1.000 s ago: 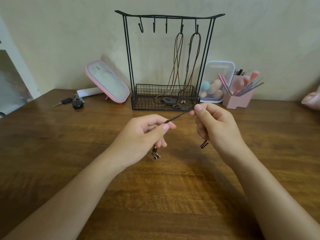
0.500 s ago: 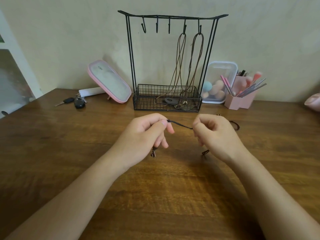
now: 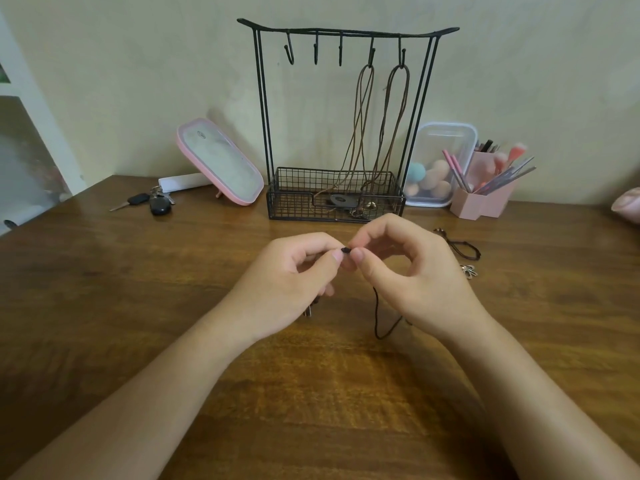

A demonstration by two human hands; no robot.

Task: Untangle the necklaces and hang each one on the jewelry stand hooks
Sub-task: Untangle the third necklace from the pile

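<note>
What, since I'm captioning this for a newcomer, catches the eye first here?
The left hand and right hand meet mid-table, pinching a dark cord between them. Behind them, the black jewelry stand holds two brown necklaces on its two rightmost hooks; three hooks are bare.
</note>
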